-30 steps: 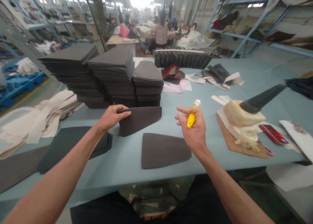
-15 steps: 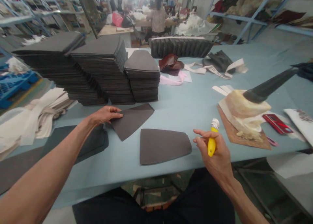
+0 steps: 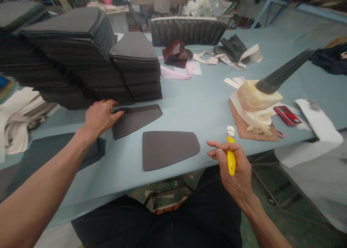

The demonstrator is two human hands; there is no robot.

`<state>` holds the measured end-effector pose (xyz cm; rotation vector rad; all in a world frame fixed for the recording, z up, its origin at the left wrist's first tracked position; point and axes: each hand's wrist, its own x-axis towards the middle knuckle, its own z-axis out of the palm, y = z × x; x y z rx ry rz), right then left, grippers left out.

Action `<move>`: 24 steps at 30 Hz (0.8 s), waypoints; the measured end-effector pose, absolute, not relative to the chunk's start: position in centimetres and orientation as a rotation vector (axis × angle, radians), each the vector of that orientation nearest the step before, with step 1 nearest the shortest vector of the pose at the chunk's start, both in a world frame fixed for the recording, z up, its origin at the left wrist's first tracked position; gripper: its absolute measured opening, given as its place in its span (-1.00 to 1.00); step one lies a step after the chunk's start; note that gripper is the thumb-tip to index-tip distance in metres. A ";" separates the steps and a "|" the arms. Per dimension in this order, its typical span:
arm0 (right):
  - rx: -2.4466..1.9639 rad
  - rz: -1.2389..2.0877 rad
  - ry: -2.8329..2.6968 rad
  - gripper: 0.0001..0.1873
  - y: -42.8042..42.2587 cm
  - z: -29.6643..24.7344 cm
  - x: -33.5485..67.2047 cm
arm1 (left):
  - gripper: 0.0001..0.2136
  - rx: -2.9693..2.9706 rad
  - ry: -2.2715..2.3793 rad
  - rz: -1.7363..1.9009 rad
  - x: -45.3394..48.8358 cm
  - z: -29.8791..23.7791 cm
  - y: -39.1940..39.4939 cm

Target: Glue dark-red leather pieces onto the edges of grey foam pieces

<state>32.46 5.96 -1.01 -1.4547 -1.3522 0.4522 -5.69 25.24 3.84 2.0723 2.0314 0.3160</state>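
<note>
My left hand (image 3: 99,116) lies with fingers stretched flat on the left end of a dark grey foam piece (image 3: 137,119) that rests on the pale blue table (image 3: 200,107). A second grey foam piece (image 3: 168,148) lies flat nearer the table's front edge, untouched. My right hand (image 3: 233,168) is closed round a yellow-handled tool with a white tip (image 3: 231,152), held upright just off the front edge, to the right of that second piece.
Tall stacks of grey foam pieces (image 3: 81,56) stand behind my left hand. A block with a black handle (image 3: 260,96) sits on a brown board at the right, beside a red item (image 3: 287,115). Leather scraps (image 3: 177,52) and strips lie farther back. White cloth (image 3: 16,125) hangs at left.
My left hand laid the foam piece down flat from upright. My right hand drew back with the yellow tool toward the table's front edge. The view tilted down.
</note>
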 end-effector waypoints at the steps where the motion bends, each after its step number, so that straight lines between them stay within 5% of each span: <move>1: -1.437 0.462 -1.353 -0.85 5.7 -0.9 32.4 | -0.54 2.127 2.015 0.333 -5.1 4.0 24.2; 10: -1.430 0.397 -1.430 -0.88 6.1 -2.3 32.4 | -0.61 2.511 1.421 0.629 0.1 -1.0 14.6; 24: -1.566 0.107 -1.755 -0.89 8.8 -7.0 30.9 | -0.75 2.425 1.447 0.911 2.6 -5.3 11.9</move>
